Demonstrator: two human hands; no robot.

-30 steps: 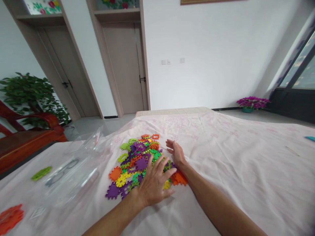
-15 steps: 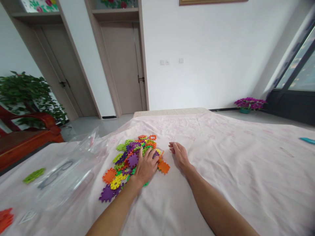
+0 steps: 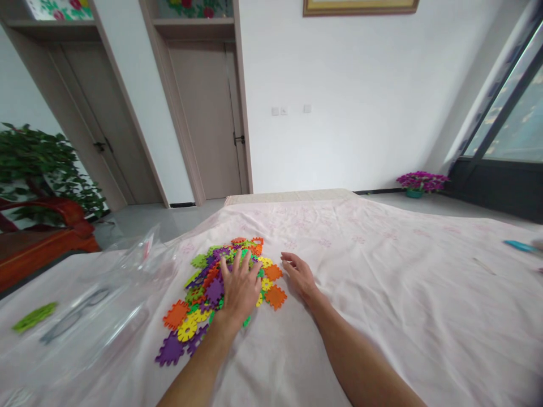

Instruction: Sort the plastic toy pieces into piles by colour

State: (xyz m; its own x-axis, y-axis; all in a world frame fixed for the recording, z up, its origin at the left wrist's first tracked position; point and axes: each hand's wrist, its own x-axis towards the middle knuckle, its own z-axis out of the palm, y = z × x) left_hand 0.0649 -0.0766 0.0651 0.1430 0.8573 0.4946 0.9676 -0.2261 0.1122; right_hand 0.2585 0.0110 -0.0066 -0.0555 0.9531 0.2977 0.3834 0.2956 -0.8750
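Observation:
A heap of flat, notched plastic building pieces (image 3: 215, 290) in purple, orange, yellow and green lies on the pale pink sheet. My left hand (image 3: 241, 282) rests palm down on the heap with its fingers spread, hiding the pieces under it. Just right of the heap, my right hand (image 3: 299, 276) lies on its side on the sheet, fingers loosely stretched and holding nothing. Closest to its fingertips is an orange square piece (image 3: 275, 297), with another orange piece (image 3: 273, 272) behind it. A yellow round piece (image 3: 187, 328) and a purple square piece (image 3: 170, 349) lie at the heap's near left.
A clear plastic bag (image 3: 102, 316) with a dark handle spreads over the sheet on the left, beside a green piece (image 3: 34, 316). Far right lies a blue object (image 3: 520, 246). A red wooden chair (image 3: 59, 232) stands left of the sheet (image 3: 382, 316).
My left hand has shifted slightly left over the heap, and more yellow and orange pieces show at its right edge. The view has turned a little to the right.

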